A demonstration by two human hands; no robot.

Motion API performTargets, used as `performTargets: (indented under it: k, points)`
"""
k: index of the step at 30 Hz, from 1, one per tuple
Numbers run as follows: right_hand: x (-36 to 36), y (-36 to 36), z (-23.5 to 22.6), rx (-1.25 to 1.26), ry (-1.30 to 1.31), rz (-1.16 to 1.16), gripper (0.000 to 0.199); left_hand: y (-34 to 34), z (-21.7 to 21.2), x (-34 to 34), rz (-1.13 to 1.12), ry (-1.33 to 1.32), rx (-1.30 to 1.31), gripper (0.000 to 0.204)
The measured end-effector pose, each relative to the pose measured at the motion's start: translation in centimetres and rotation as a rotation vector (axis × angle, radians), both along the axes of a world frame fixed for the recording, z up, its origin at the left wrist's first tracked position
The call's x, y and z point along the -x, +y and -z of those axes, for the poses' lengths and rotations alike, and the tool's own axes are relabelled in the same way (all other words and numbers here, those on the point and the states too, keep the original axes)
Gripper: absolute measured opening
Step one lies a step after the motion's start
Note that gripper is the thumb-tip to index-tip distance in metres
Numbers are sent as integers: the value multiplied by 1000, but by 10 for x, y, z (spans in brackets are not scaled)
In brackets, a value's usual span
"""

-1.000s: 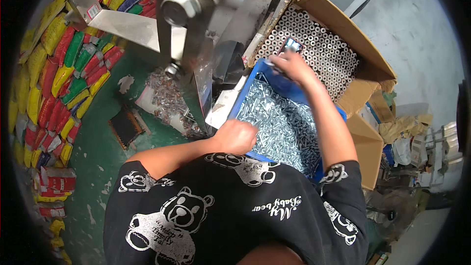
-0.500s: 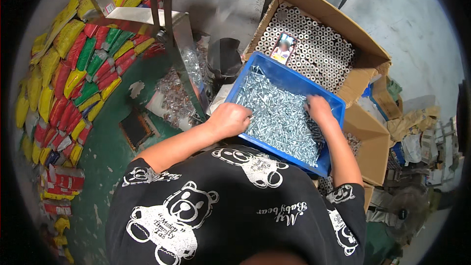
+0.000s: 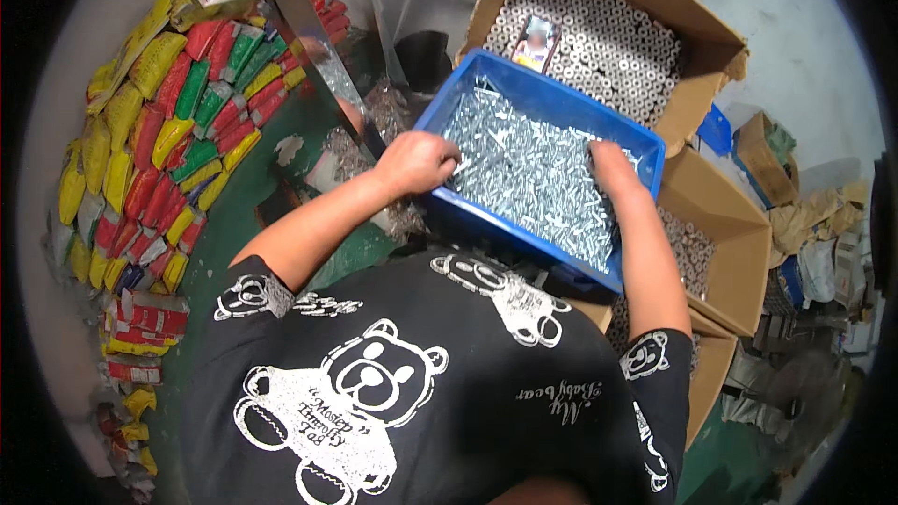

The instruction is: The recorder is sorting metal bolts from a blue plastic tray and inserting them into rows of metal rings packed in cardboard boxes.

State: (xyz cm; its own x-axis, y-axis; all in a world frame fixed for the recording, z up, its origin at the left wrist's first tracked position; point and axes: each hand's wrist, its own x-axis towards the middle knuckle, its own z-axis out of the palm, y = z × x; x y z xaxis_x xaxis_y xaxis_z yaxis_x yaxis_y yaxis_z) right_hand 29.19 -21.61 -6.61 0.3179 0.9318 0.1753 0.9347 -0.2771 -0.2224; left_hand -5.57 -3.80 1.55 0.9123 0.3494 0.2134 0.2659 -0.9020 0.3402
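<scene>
A blue plastic bin (image 3: 552, 257) full of loose silvery screws (image 3: 528, 164) stands before me, tilted in view. My left hand (image 3: 418, 164) is at the bin's left rim, its fingers curled closed over the edge of the screws; whatever is in them is hidden. Over the right part of the bin, my right hand (image 3: 613, 168) points down with bent fingers closed together among the screws. Its fingertips are out of sight, so what they grip does not show.
Behind the bin, a cardboard box (image 3: 716, 33) holds many small ring-ended cylinders, with a phone (image 3: 536, 44) on top. More cardboard boxes (image 3: 739, 262) stand to the right. A metal frame (image 3: 327, 56) rises at the left, before stacked coloured packets (image 3: 140, 168).
The whole view has shifted, and the bin sits higher in it. My left hand has drawn back from the screws toward the left rim. My right hand stays at the bin's right part.
</scene>
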Motion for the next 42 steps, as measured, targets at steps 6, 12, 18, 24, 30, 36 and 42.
performTargets:
  k: [6, 12, 18, 24, 30, 36, 42]
  points:
    - [-8, 6, -14, -155, 7, -53, 8, -2, -6, -1, -6, 10, -13, 19]
    - [8, 8, -41, -146, 55, 57, 14, -2, -5, -2, -3, -14, -17, 19]
    - [27, 15, -65, -156, 469, 379, 13, 2, 3, -1, 16, -54, 3, 16]
    - [65, 49, -24, 19, 84, -169, 19, 4, 3, 1, 56, -98, 53, 15]
    - [103, 73, -23, 268, -242, -209, 8, 6, 4, 6, 96, -157, 136, 14]
    - [103, 80, -61, -69, 405, 105, 17, 10, 3, 8, 136, -182, 162, 14]
    - [144, 171, -105, -139, 1034, 88, 21, 12, 4, 6, 149, -152, 148, 11]
